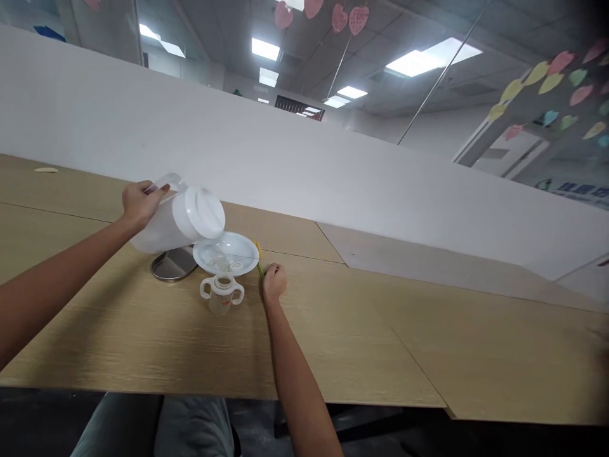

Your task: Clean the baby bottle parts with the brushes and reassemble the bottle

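Observation:
My left hand [140,206] is closed round the handle of a translucent plastic pitcher [164,225] with a white lid. The pitcher is tipped to the right, its lid end over a white plate [247,254]. Something clear shows between lid and plate; I cannot tell whether it is liquid. In front of the plate a small clear baby cup [220,303] with two white handles stands upright, its top uncovered. My right hand [275,280], fingers curled, is on the green stem of a slim yellow-tipped thing [259,257] by the plate's right edge.
A round metal tray [174,264] lies partly under the pitcher, left of the plate. The wooden table [333,343] meets a low white partition [285,171] at the back. A small pale flat piece [46,170] lies at the far left.

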A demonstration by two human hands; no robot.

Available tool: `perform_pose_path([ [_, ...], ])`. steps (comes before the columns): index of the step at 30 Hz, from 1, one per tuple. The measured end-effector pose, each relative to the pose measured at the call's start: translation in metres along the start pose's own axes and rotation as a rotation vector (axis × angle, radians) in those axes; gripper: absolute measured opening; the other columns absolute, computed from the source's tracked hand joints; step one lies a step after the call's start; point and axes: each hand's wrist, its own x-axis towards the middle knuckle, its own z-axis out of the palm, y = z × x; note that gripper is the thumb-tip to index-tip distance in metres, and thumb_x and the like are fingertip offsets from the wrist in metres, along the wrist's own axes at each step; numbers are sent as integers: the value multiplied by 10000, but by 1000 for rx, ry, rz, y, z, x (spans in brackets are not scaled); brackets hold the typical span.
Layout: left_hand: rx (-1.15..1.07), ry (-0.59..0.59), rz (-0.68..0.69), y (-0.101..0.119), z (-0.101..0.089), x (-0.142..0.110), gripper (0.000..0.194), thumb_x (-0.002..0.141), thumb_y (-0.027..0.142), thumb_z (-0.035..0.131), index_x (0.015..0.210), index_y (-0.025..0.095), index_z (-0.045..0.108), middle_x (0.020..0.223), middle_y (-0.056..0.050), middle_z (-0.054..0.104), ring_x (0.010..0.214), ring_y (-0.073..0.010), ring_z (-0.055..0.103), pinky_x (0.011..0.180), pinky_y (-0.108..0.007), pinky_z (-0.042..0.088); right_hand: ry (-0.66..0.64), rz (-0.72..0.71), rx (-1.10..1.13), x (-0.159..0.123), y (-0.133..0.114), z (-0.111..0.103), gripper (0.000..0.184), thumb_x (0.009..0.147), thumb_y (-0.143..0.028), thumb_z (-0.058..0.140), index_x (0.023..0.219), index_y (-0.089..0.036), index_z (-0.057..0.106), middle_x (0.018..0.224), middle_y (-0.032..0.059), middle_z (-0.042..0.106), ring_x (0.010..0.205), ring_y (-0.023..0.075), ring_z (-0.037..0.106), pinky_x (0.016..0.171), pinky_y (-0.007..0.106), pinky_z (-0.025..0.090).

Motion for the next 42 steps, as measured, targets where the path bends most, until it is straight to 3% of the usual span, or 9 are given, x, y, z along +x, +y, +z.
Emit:
perform_pose_path([
  [3, -184, 83, -213, -6, -4, 2, 290, 729, 345, 694, 665, 104, 546, 583, 69, 309, 595, -66, 293, 567, -227, 261, 6, -6, 4, 0, -1, 0, 309, 911, -315, 356, 900, -179, 632, 834, 115, 700, 760, 257, 609, 669, 310, 331],
  [5, -261, 80, -201, -2, -7, 1, 256, 716, 309, 698, 687, 98, 556, 602, 65, 329, 593, -65, 317, 553, -222, 261, 2, -5, 11, 0, -1, 1, 307, 912, -324, 360, 899, -182, 632, 827, 106, 698, 757, 250, 604, 672, 306, 327],
  [12, -136, -76, 174, 35, -24, -20, 297, 687, 294, 658, 536, 135, 458, 561, 63, 281, 566, -56, 286, 521, -219, 217, -11, 31, 46, 1, -3, 1, 340, 921, -353, 338, 852, -181, 623, 771, 86, 676, 725, 237, 583, 668, 297, 309],
  [17, -113, -167, 294, 54, -27, -34, 291, 663, 284, 634, 515, 151, 423, 554, 61, 293, 561, -61, 293, 513, -218, 223, -48, 35, -19, 0, -7, -4, 354, 939, -354, 323, 903, -176, 628, 817, 82, 687, 762, 228, 593, 680, 288, 307],
  [30, -30, -106, 518, 58, -31, -33, 192, 655, 253, 589, 525, 169, 475, 526, 47, 418, 541, -92, 372, 557, -247, 295, -76, 46, -75, -4, -12, -10, 362, 962, -326, 324, 960, -163, 647, 848, 97, 705, 764, 220, 599, 647, 276, 278],
  [33, -107, -6, 370, 41, -34, -23, 234, 658, 264, 620, 529, 164, 453, 541, 57, 350, 557, -83, 329, 538, -235, 272, -78, 39, -84, -4, -11, -10, 368, 960, -329, 326, 962, -156, 651, 874, 110, 706, 781, 223, 605, 655, 279, 292],
  [36, -240, 210, 37, 11, -38, -8, 274, 673, 294, 663, 561, 154, 456, 573, 68, 294, 578, -69, 294, 535, -214, 273, -95, 49, -101, -5, -12, -11, 373, 960, -329, 324, 993, -160, 655, 909, 117, 709, 808, 228, 613, 674, 284, 305],
  [38, -313, 371, -261, -10, -41, 0, 270, 680, 317, 692, 624, 135, 500, 602, 73, 339, 601, -64, 324, 565, -206, 322, -103, 52, -109, -5, -13, -12, 377, 959, -329, 323, 1013, -160, 656, 927, 122, 711, 818, 233, 617, 675, 287, 309],
  [42, -338, 542, -510, -41, -47, 4, 247, 713, 312, 673, 719, 112, 528, 657, 58, 426, 662, -86, 404, 644, -235, 392, -97, 37, -114, -6, -14, -13, 384, 953, -317, 323, 992, -152, 668, 915, 130, 715, 813, 236, 624, 657, 285, 313],
])
